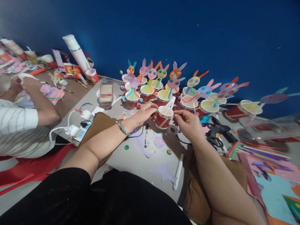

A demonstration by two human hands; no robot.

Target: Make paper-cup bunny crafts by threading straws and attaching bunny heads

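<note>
A red and white paper cup (164, 118) with several pale straws (169, 106) stands upright between my hands. My left hand (149, 111) is closed at the cup's left side, a bracelet on its wrist. My right hand (187, 122) pinches at the cup's right side near the rim; its fingertips partly hide what they touch. Just below the cup lies a grey tape roll (172, 130). Closer to me are a pen (147, 136) and a round purple paper face (158, 142). Behind stand several finished-looking cups (147, 93) with paper rabbit heads on coloured straws.
A black glue gun (219, 128) lies right of my right hand. Straws (264, 151) and coloured paper (272, 187) cover the right side. A power strip (78, 131) is at left, near another person's arm (45, 101). A blue wall (150, 28) closes off the back.
</note>
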